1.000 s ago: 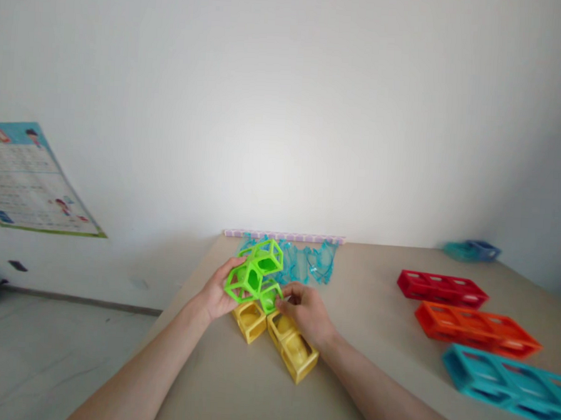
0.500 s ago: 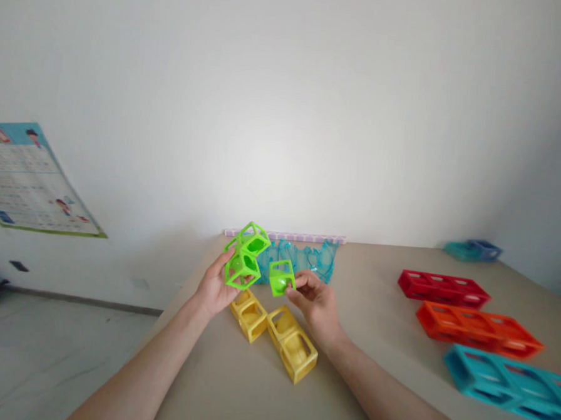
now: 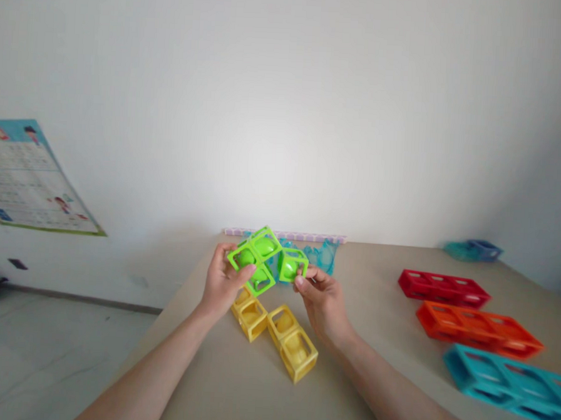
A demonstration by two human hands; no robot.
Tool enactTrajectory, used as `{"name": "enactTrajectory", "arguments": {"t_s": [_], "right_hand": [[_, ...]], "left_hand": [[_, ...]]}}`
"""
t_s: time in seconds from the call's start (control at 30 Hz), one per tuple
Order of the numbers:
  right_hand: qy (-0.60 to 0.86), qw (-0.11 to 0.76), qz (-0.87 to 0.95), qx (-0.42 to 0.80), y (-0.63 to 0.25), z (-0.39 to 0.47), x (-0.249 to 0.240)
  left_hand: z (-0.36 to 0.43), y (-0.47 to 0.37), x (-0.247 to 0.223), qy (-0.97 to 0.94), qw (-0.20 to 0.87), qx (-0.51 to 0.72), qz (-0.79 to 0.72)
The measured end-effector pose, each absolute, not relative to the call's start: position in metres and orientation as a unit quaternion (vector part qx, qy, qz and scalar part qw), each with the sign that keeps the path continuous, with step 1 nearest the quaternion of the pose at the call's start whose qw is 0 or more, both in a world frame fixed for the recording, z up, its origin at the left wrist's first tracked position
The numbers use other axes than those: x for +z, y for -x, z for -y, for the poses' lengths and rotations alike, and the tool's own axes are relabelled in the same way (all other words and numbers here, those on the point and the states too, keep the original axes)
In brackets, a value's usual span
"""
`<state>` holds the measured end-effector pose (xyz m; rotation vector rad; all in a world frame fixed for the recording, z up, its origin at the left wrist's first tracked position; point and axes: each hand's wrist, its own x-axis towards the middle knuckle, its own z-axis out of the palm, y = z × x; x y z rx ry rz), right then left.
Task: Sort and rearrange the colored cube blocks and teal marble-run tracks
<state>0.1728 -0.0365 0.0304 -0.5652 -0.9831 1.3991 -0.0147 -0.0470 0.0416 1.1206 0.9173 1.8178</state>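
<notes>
My left hand is closed on an L-shaped cluster of joined green cube frames, its thumb pressed against the near side. Between the thumb and fingers of my right hand is a single green cube frame with a rounded form inside. The single cube is held just right of the cluster; whether the two touch I cannot tell. Below them on the table lie two yellow double-cube blocks, one on the left and one on the right, meeting near a corner.
Behind my hands lie clear blue pieces, with a purple-patterned strip along the wall. To the right stand red, orange and turquoise block rows. A dark blue piece sits at the far right corner.
My left hand has turned the green cluster so that its L shape faces me. My right hand has lifted the single cube slightly up and right and rotated it.
</notes>
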Motion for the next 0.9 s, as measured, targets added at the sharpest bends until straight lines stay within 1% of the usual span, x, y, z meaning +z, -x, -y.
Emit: {"name": "enactTrajectory", "arguments": {"t_s": [0.13, 0.4, 0.6, 0.8, 0.9], "right_hand": [[0.249, 0.629, 0.427, 0.599, -0.172, 0.038, 0.032], [0.237, 0.657, 0.42, 0.579, -0.172, 0.038, 0.031], [0.238, 0.674, 0.399, 0.574, -0.173, 0.037, 0.035], [0.239, 0.685, 0.388, 0.569, -0.176, 0.035, 0.04], [0.229, 0.681, 0.39, 0.575, -0.173, 0.038, 0.038]], "left_hand": [[0.045, 0.017, 0.035, -0.452, 0.392, 0.706, -0.38], [0.04, 0.02, 0.03, -0.432, 0.44, 0.671, -0.412], [0.041, 0.016, 0.033, -0.444, 0.403, 0.693, -0.4], [0.041, 0.015, 0.032, -0.437, 0.43, 0.678, -0.406], [0.042, 0.014, 0.028, -0.457, 0.423, 0.658, -0.424]]}}
